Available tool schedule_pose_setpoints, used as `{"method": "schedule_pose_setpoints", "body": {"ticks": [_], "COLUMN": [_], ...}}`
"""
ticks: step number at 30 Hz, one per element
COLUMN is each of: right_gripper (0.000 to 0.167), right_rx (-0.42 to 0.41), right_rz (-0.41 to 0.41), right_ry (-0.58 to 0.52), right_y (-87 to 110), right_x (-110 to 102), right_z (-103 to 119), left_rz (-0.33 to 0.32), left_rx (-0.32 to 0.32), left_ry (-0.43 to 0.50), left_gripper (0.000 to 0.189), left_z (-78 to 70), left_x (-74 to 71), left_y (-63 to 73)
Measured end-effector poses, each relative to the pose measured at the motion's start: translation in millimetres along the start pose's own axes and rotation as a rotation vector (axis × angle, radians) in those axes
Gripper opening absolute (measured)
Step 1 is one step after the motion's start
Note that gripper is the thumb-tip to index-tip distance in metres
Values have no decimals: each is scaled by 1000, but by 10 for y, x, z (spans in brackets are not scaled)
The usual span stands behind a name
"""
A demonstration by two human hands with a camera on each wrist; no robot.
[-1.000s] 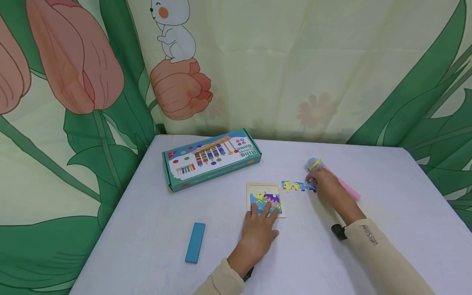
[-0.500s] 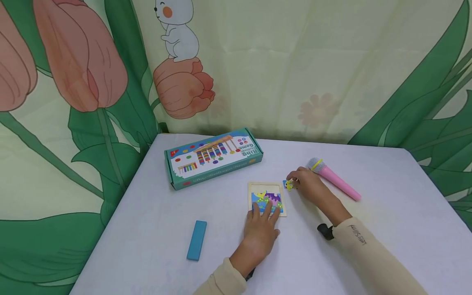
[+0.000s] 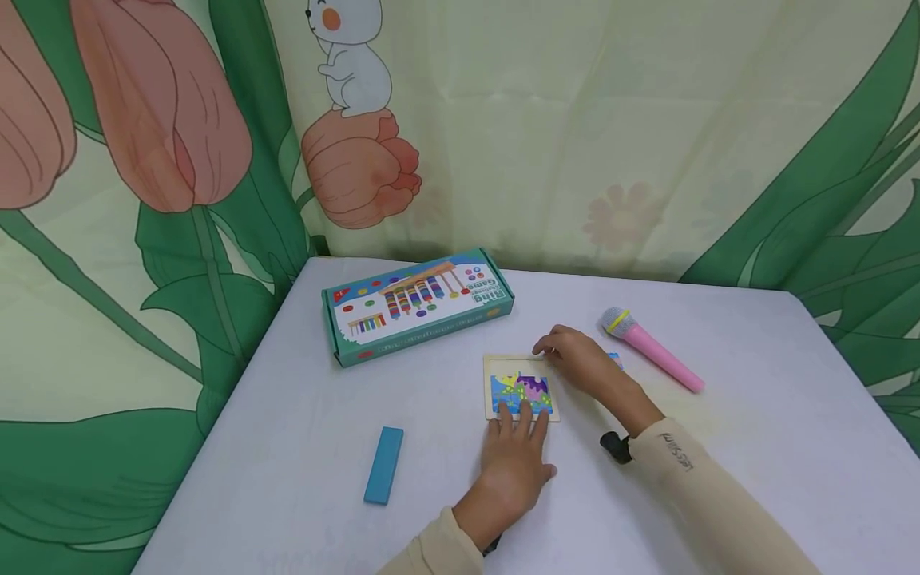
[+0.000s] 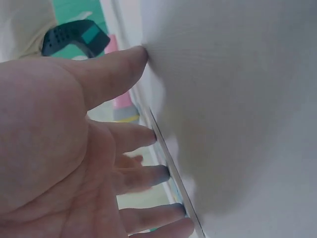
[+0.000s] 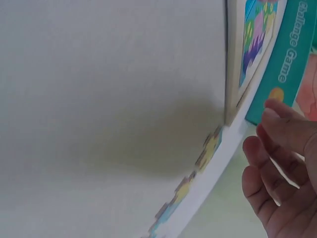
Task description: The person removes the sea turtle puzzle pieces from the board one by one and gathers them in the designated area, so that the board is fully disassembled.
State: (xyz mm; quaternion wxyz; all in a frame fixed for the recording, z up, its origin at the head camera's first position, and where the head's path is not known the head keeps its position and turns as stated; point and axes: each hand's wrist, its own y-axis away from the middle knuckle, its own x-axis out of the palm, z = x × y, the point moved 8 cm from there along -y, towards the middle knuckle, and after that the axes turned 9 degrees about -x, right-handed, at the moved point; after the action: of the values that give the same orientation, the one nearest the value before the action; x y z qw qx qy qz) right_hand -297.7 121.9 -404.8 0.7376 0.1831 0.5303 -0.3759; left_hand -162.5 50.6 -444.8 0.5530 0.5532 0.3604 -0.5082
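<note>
A wooden jigsaw puzzle tray [image 3: 491,367] lies flat on the table, its lower part filled with blue, yellow and purple pieces. My left hand [image 3: 513,471] rests with spread, fairly straight fingers on the tray's near edge; in the left wrist view those fingertips [image 4: 161,172] touch the rim. My right hand [image 3: 578,361] is over the tray's far right corner. Its fingers are loosely bent with nothing between them in the right wrist view. Loose puzzle pieces [image 5: 210,148] lie in a row on the table beside the tray, mostly hidden under that hand in the head view.
A green ring game box [image 3: 420,307] lies behind the tray to the left. A pink toy microphone [image 3: 661,355] lies to the right, beyond my right hand. At the front left is a flat blue block [image 3: 384,465]. A printed curtain hangs behind the table [image 3: 287,447].
My right hand has moved left from the far end of the loose pieces, along the row, to the tray's corner. My left hand has slid slightly back towards the tray's near edge.
</note>
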Motion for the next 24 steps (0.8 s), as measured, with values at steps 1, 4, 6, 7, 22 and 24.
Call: {"method": "schedule_pose_setpoints", "body": {"ticks": [1,4,6,7,22,24], "right_gripper": [17,15,16,17,18,17], "right_rx": [-14,-35,-57,-70,-131,-117], "right_rz": [18,76,115,135,261,265], "right_ry": [-6,-56,-95,-114,-156,-161], "right_y": [-24,-96,-138,-155,-202,-197], "right_x": [25,112,173,205,402,409], "right_z": [36,139,204,237,353,345], "left_rz": [1,3,13,18,13,10], "left_rx": [-2,-5,-5,-5,4,8], "left_ry": [4,13,23,31,4,7], "left_gripper": [77,77,77,77,76,76], "left_z": [0,2,3,5,-7,-10], "left_x": [-1,1,6,9,69,64], "left_y": [-3,-9,-16,-20,-19,-16]}}
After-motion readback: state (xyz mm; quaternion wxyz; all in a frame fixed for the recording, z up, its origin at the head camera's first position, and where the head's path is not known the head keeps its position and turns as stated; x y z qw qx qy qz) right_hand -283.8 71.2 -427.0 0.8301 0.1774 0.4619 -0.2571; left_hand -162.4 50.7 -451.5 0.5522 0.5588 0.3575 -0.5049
